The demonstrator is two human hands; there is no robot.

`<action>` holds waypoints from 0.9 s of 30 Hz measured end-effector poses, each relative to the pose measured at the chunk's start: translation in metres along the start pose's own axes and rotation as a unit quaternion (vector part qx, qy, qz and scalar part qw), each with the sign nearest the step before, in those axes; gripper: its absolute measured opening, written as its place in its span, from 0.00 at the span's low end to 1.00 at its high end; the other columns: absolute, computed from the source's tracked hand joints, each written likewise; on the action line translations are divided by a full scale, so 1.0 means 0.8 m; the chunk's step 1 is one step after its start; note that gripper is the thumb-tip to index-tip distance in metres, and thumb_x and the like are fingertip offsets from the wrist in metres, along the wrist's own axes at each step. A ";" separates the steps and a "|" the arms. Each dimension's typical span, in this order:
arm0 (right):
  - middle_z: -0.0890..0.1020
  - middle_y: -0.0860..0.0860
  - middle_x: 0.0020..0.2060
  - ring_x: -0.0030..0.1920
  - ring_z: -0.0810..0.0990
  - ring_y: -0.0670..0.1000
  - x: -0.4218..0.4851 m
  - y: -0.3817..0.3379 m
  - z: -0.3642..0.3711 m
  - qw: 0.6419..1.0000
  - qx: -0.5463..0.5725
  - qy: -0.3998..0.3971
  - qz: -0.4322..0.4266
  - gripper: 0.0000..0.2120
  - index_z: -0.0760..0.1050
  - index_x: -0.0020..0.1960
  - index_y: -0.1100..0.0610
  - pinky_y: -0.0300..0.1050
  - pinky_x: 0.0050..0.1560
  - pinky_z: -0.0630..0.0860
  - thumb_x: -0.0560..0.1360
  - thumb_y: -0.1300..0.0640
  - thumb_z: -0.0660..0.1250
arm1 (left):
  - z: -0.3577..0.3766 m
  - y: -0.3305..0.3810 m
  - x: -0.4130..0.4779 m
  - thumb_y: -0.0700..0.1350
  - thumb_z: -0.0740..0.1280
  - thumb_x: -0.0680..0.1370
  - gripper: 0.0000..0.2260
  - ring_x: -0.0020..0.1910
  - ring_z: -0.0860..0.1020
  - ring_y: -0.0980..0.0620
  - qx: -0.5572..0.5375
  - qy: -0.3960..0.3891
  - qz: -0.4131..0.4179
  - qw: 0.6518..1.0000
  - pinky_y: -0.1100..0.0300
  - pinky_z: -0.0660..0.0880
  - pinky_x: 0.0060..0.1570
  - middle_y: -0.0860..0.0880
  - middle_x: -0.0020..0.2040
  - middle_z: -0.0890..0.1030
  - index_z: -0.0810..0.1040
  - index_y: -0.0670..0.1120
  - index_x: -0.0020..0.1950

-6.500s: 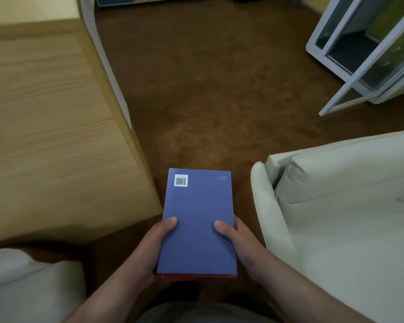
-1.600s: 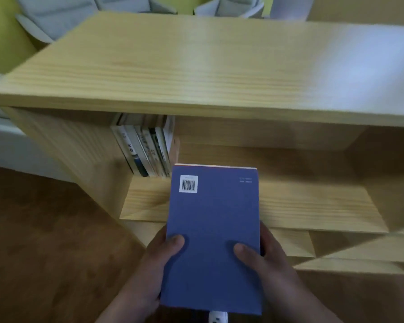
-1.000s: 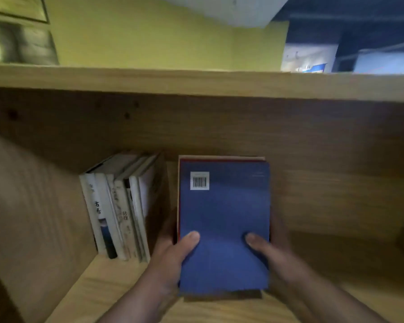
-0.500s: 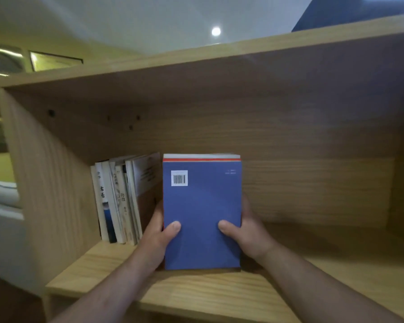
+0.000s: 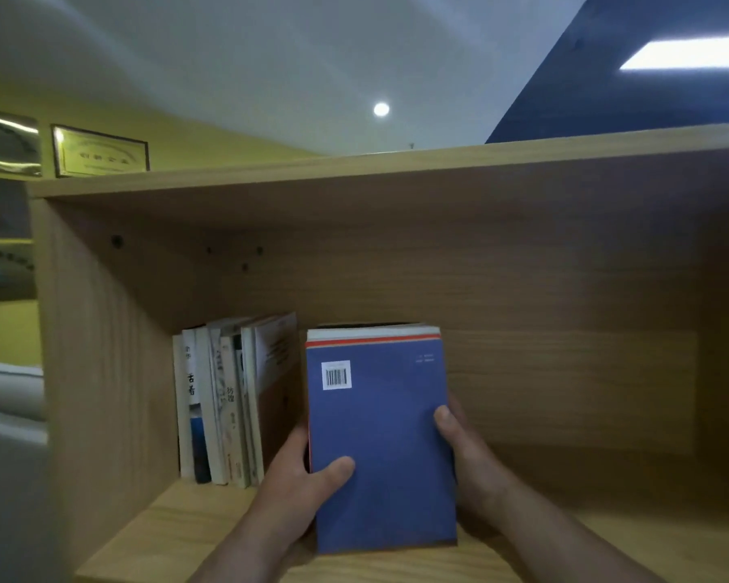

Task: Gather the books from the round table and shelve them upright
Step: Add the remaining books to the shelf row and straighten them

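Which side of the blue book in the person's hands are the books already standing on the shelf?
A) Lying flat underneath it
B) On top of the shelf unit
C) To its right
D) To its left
D: the row of upright books stands to the left of the blue book, which the left hand and right hand grip by its sides inside the shelf.

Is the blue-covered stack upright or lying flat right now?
Upright: the blue-covered stack is held vertically inside the shelf, cover facing the camera, left hand and right hand gripping its sides.
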State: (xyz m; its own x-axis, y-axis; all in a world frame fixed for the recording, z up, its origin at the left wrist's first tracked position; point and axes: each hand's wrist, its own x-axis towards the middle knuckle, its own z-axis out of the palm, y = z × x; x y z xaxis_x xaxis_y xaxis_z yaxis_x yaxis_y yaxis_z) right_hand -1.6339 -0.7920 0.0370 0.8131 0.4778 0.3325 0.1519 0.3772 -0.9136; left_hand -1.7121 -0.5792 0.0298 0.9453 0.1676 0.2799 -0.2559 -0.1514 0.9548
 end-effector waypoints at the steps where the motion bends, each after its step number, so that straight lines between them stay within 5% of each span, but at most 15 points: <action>1: 0.80 0.58 0.66 0.64 0.80 0.63 0.001 -0.002 0.001 0.999 0.022 0.014 0.018 0.42 0.69 0.73 0.45 0.71 0.65 0.72 0.64 0.34 0.77 | 0.000 0.001 0.000 0.53 0.75 0.65 0.25 0.50 0.85 0.57 0.006 -0.001 -0.002 1.000 0.60 0.80 0.45 0.56 0.54 0.85 0.74 0.60 0.61; 5: 0.86 0.58 0.56 0.58 0.84 0.61 0.012 -0.003 -0.004 0.987 0.048 0.117 0.097 0.37 0.79 0.64 0.47 0.66 0.65 0.74 0.65 0.25 0.61 | -0.003 0.009 -0.004 0.59 0.75 0.67 0.24 0.55 0.83 0.54 0.024 -0.005 -0.006 1.000 0.55 0.80 0.52 0.56 0.56 0.83 0.73 0.61 0.62; 8: 0.85 0.58 0.58 0.62 0.81 0.62 0.016 0.001 -0.014 0.987 0.020 0.114 0.110 0.44 0.82 0.61 0.47 0.67 0.71 0.67 0.53 0.22 0.73 | -0.006 0.012 -0.004 0.64 0.75 0.66 0.25 0.57 0.81 0.56 0.077 0.017 0.002 0.997 0.50 0.78 0.61 0.58 0.58 0.81 0.72 0.63 0.60; 10: 0.86 0.57 0.55 0.61 0.82 0.61 0.015 -0.001 -0.017 0.989 -0.004 0.110 0.102 0.39 0.81 0.61 0.47 0.68 0.70 0.68 0.54 0.29 0.77 | -0.003 0.016 -0.003 0.53 0.70 0.77 0.16 0.58 0.77 0.61 0.106 0.044 0.009 0.993 0.54 0.74 0.65 0.63 0.60 0.77 0.70 0.64 0.63; 13: 0.86 0.55 0.56 0.61 0.82 0.59 0.010 -0.006 -0.019 0.992 -0.026 0.077 0.097 0.32 0.78 0.62 0.43 0.70 0.68 0.69 0.61 0.37 0.79 | -0.001 0.015 0.003 0.48 0.69 0.79 0.24 0.67 0.71 0.54 0.189 0.142 0.005 0.972 0.51 0.69 0.69 0.58 0.66 0.72 0.67 0.55 0.74; 17: 0.86 0.54 0.57 0.63 0.81 0.59 0.004 -0.015 -0.017 0.989 -0.015 0.049 0.141 0.25 0.77 0.65 0.44 0.68 0.71 0.67 0.70 0.41 0.76 | 0.007 0.023 -0.009 0.44 0.72 0.76 0.11 0.50 0.75 0.57 0.303 0.221 0.102 0.922 0.64 0.71 0.48 0.57 0.49 0.74 0.73 0.58 0.46; 18: 0.86 0.54 0.56 0.63 0.81 0.59 0.001 -0.019 -0.015 0.987 -0.011 0.054 0.149 0.25 0.76 0.66 0.45 0.67 0.70 0.68 0.70 0.43 0.75 | 0.012 0.024 -0.015 0.44 0.70 0.78 0.11 0.50 0.76 0.57 0.311 0.224 0.114 0.917 0.65 0.69 0.46 0.57 0.48 0.74 0.73 0.58 0.44; 20: 0.87 0.54 0.53 0.61 0.81 0.60 -0.004 -0.026 -0.012 0.987 -0.008 0.054 0.153 0.25 0.76 0.65 0.45 0.66 0.68 0.70 0.69 0.44 0.74 | 0.026 0.027 -0.030 0.49 0.67 0.80 0.06 0.58 0.76 0.51 0.301 0.211 0.093 0.925 0.59 0.71 0.54 0.53 0.57 0.75 0.76 0.55 0.56; 23: 0.87 0.55 0.52 0.58 0.83 0.61 -0.007 -0.027 -0.007 0.987 -0.030 0.055 0.148 0.25 0.76 0.64 0.45 0.66 0.66 0.73 0.69 0.44 0.74 | 0.047 0.033 -0.040 0.59 0.71 0.74 0.41 0.74 0.64 0.50 0.306 0.118 -0.012 0.945 0.52 0.65 0.73 0.49 0.77 0.60 0.55 0.48 0.80; 25: 0.87 0.54 0.52 0.57 0.85 0.59 -0.005 -0.023 -0.002 0.986 -0.057 0.053 0.144 0.26 0.75 0.64 0.45 0.66 0.65 0.75 0.68 0.43 0.76 | 0.053 0.044 -0.039 0.64 0.76 0.64 0.57 0.76 0.59 0.50 0.312 0.101 -0.056 0.943 0.50 0.61 0.76 0.51 0.78 0.55 0.46 0.49 0.81; 27: 0.87 0.53 0.53 0.56 0.85 0.58 -0.004 -0.021 0.002 0.986 -0.087 0.051 0.134 0.33 0.74 0.63 0.44 0.66 0.64 0.75 0.62 0.39 0.80 | 0.051 0.048 -0.034 0.66 0.78 0.57 0.62 0.75 0.61 0.52 0.308 0.105 -0.054 0.944 0.49 0.63 0.75 0.52 0.77 0.58 0.46 0.51 0.81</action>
State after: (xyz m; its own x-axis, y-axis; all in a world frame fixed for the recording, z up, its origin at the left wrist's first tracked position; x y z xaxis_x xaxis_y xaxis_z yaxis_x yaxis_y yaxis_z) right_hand -1.6402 -0.7985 0.0516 0.8877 0.4570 0.0565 0.0104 0.1028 -0.9946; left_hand -1.7394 -0.6290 0.0547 0.8819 0.3933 0.2600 0.0661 -0.6492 0.7577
